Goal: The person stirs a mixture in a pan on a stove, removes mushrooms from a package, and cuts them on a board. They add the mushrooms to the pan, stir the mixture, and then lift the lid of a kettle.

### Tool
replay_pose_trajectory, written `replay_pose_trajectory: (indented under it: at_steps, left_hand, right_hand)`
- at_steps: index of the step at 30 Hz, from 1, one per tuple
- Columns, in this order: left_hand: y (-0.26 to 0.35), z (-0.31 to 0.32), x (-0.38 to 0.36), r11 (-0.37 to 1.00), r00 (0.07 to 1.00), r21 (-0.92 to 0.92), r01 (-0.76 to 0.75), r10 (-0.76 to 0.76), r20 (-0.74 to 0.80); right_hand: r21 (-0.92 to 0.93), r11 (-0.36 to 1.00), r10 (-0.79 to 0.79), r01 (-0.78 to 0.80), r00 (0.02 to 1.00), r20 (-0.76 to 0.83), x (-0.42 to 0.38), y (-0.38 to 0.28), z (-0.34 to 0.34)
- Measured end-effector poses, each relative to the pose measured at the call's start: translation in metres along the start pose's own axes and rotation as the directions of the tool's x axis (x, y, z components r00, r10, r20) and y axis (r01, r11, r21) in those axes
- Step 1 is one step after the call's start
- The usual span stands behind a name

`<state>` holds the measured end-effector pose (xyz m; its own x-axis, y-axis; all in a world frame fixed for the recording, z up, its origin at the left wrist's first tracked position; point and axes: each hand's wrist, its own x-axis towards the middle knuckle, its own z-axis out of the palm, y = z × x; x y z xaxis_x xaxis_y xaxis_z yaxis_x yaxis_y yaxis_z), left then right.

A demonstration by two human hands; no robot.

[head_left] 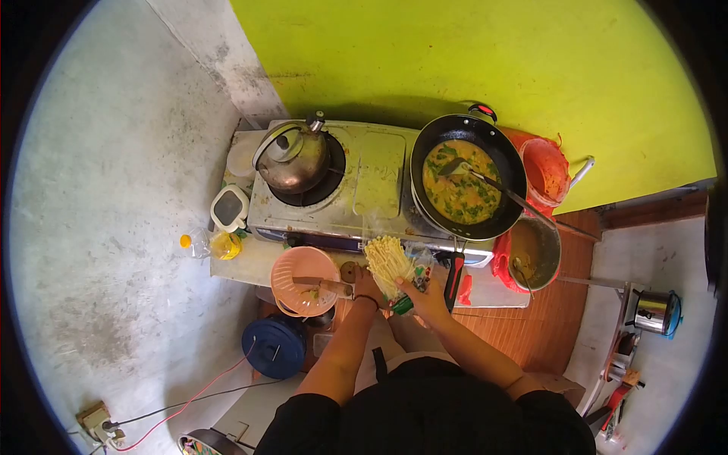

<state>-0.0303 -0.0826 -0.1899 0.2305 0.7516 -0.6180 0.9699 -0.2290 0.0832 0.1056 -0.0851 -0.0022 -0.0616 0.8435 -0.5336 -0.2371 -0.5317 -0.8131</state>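
Pale, thin-stemmed mushrooms (388,258) in an open clear plastic bag with green print stand at the front edge of the stove. My right hand (426,300) is closed round the lower right side of this bag. At its left side is my left hand (367,287), beside the handle of a knife; its fingers are partly hidden, so its hold is unclear. The knife (322,283) lies across the rim of a pink basket (283,267). Behind and to the right, a black wok (425,199) holds yellowish soup with green leaves and a ladle (485,179).
A metal kettle (292,167) sits on the left burner of the stove (379,163). Right of the wok are a red-lined container (544,171) and a metal pot (547,254). An oil bottle (225,245) and blue lidded bucket (273,347) stand left. The wok's handle (453,280) points toward me.
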Motion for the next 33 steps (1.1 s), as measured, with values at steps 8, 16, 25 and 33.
replay_pose_trajectory:
  at_steps: [8, 16, 25, 33]
  left_hand:
    - [-0.001, 0.022, 0.002, 0.998, 0.960, 0.059, -0.005, 0.021, -0.278]
    - [-0.010, 0.019, -0.003, 0.998, 0.863, 0.066, 0.019, 0.017, -0.505]
    - [-0.038, 0.010, -0.007, 0.966, 0.808, 0.176, -0.190, 0.256, -0.531]
    - [-0.035, 0.010, -0.016, 0.969, 0.873, 0.121, -0.215, 0.246, -0.421]
  right_hand:
    - [-0.002, 0.997, -0.080, 0.080, 0.996, 0.027, -0.006, -0.032, 0.000]
    - [-0.025, 0.994, -0.105, 0.105, 0.994, -0.006, -0.001, -0.044, -0.009]
    - [0.004, 0.996, -0.087, 0.087, 0.996, -0.002, 0.006, -0.046, -0.008]
    - [0.004, 0.998, -0.062, 0.063, 0.995, -0.080, 0.020, -0.027, -0.012]
